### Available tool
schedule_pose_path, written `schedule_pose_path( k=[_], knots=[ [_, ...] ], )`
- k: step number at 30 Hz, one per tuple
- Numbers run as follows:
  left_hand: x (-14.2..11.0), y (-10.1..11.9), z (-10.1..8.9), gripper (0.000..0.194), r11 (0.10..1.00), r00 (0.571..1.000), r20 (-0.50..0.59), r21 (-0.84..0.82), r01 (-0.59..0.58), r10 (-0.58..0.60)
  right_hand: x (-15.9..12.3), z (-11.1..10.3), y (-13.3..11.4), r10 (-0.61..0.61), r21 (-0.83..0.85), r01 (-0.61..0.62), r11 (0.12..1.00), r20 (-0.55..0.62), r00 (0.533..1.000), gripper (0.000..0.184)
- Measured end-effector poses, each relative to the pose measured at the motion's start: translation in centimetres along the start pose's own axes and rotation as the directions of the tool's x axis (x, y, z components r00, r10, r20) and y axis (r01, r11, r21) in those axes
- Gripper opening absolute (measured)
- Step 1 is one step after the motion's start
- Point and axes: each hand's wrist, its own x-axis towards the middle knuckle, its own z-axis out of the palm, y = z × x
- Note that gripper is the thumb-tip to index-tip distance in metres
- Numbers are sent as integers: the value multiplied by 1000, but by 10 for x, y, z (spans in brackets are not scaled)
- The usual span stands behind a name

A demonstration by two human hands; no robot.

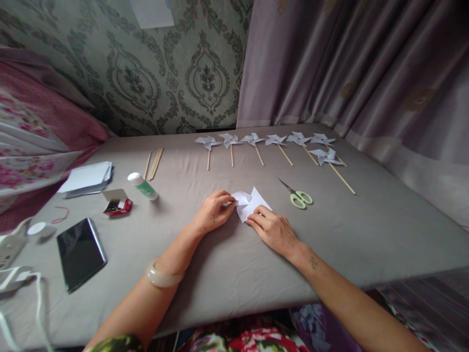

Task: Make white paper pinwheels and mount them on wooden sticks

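A white paper piece (253, 199), with cut points and one corner curled over, lies on the grey cloth in front of me. My left hand (216, 209) pinches its left corner between thumb and fingers. At its lower right edge, my right hand (274, 229) has its fingers bent and closed on the paper. Green-handled scissors (298, 196) lie to the right of the paper, blades pointing away to the upper left. A glue stick (143, 186) with a white cap stands tilted in view, left of my left hand.
Several white paper pinwheels (252, 140) on wooden sticks line the table's back right. Loose sticks (156, 164), a paper stack (87, 177), a small open red box (119, 205), a phone (81, 254) and a power strip (10, 249) with cables occupy the left.
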Motion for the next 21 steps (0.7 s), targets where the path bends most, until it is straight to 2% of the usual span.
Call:
schedule_pose_path(
  k=[4, 9, 15, 21],
  knots=[
    [0, 0, 2, 19, 999, 999, 22, 14, -34, 33, 1, 1, 1, 6, -5, -6, 1000, 3, 1000, 24],
    [0, 3, 6, 23, 993, 989, 102, 50, -111, 105, 2, 1, 0, 40, 39, -40, 998, 4, 999, 21],
    [1, 5, 11, 25, 979, 967, 193, 81, -185, 167, 5, 2, 2, 139, 212, -127, 969, -43, 989, 17],
    [2, 8, 10, 25, 969, 956, 235, 133, -210, 175, 11, 6, 4, 286, 349, -240, 906, -86, 954, 16]
  ],
)
